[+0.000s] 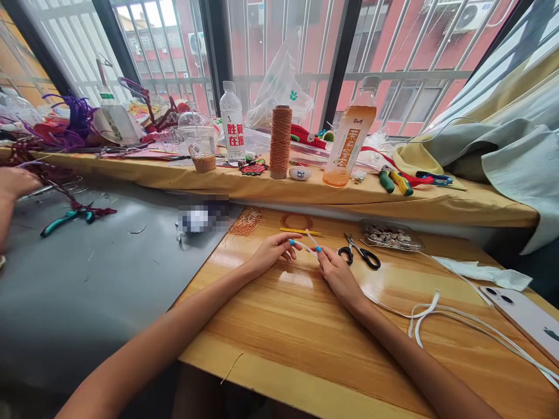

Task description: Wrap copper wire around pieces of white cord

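Above the wooden table, my left hand pinches one end of a thin white cord between thumb and fingers. My right hand grips the same cord a short way along, and a tip of it sticks up past the fingers. Blue shows on the nails of both hands. From beneath my right forearm, a length of flat white cord runs in loose loops to the right edge. Just beyond my right hand lie black-handled scissors. A coil of copper-coloured wire and a thin yellow stick lie behind my hands.
Cut wire bits lie left of the coil. A clear tray of small pieces and a phone are on the right. Bottles and a thread spool line the ledge. Another person's hand is left, near pliers.
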`<state>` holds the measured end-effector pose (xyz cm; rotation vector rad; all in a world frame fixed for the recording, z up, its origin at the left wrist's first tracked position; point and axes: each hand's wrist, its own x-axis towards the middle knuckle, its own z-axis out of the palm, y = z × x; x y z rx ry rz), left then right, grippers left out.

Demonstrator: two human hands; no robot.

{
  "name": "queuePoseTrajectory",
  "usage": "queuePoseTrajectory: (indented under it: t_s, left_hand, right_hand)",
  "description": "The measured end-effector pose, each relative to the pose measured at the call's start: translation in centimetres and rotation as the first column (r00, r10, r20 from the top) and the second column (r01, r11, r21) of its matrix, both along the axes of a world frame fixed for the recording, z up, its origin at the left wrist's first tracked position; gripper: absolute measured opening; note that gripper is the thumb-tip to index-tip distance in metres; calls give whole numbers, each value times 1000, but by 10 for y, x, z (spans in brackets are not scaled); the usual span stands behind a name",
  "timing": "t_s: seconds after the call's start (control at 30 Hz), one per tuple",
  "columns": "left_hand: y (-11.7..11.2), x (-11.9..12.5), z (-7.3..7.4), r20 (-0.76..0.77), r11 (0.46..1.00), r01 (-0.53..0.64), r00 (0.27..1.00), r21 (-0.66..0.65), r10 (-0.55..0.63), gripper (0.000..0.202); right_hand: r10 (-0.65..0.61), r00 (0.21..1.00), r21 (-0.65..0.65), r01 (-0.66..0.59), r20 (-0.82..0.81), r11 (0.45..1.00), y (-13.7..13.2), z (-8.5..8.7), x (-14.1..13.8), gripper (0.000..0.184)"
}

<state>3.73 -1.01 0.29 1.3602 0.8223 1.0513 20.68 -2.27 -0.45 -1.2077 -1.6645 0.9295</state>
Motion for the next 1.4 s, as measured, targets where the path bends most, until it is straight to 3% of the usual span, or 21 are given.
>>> queuePoseTrajectory:
  t_s: [0.2,0.4,0.53,0.73,1.0,1.13,1.4]
  left_hand:
    - [2,0,-4,17,999,16,1000,-35,-15,42]
    - [3,0,-8,-49,995,87,995,51,-85,54]
    - [3,-1,-9,-112,990,128,986,61,-121,50]
    - [3,-1,-9,-167,991,95,983,93,-78,38]
    - [-3,1,-4,-228,977,158,966,140,-123,44]
    - [-3,1,-5,-217,978,156,968,141,-123,51]
    - [0,1,-7,-242,991,65,970,116,-35,27]
  right_hand:
    - [15,999,-110,-19,-45,994,-1,1,-1,29]
    - [56,997,-127,-62,-57,990,-3,2,-3,35]
    - [64,994,-149,-76,-84,986,-3,3,-2,35]
    - [105,982,-157,-129,-158,979,-1,5,-2,25]
    - [-4,978,-236,-46,-207,971,-4,8,-1,23]
    - [13,977,-249,-67,-211,966,-3,7,-2,22]
    - [110,976,-140,-137,-189,981,-1,2,-1,24]
